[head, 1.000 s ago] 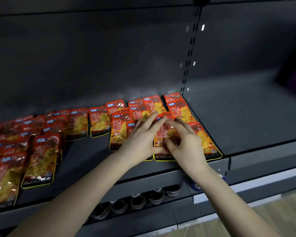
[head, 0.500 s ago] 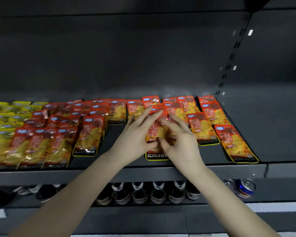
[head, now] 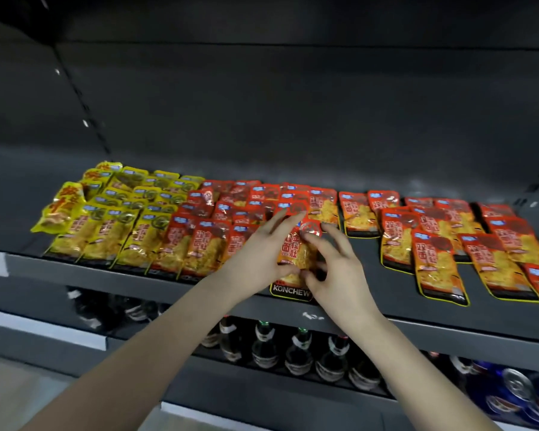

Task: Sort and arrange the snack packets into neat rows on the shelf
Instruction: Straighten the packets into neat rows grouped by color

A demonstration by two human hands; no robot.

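Scene: A person sorts snack packets on a dark grey store shelf (head: 372,256), with both bare forearms reaching in from the lower edge of the head view.

Left hand (head: 262,253): It grips the left side of a red KONCHEW packet (head: 296,248). The fingers stretch up along its face and the thumb is tucked at its lower part.

Right hand (head: 336,269): It pinches the same packet from the right, with the fingers bent over its upper half and the thumb at the lower edge.

Task packet: It sits at the front of the shelf, in the gap between the packed red rows and the scattered red ones. Its black KONCHEW band reaches the shelf's front lip. Whether it lies flat or is lifted cannot be told.

Yellow packets (head: 106,231): They are massed at the left end in overlapping rows running front to back. One larger yellow packet (head: 63,206) lies tilted at the far left.

Red rows (head: 206,241): These lie just right of the yellow block, touching it and overlapping like shingles. The left hand covers their right edge.

Loose red packets (head: 433,259): They are spread on the right half of the shelf at uneven angles, some overlapping, and are apart from the hands.

Lower shelf: Dark glass bottles (head: 297,353) stand in a line under the hands, with blue drink cans (head: 514,387) to their right.
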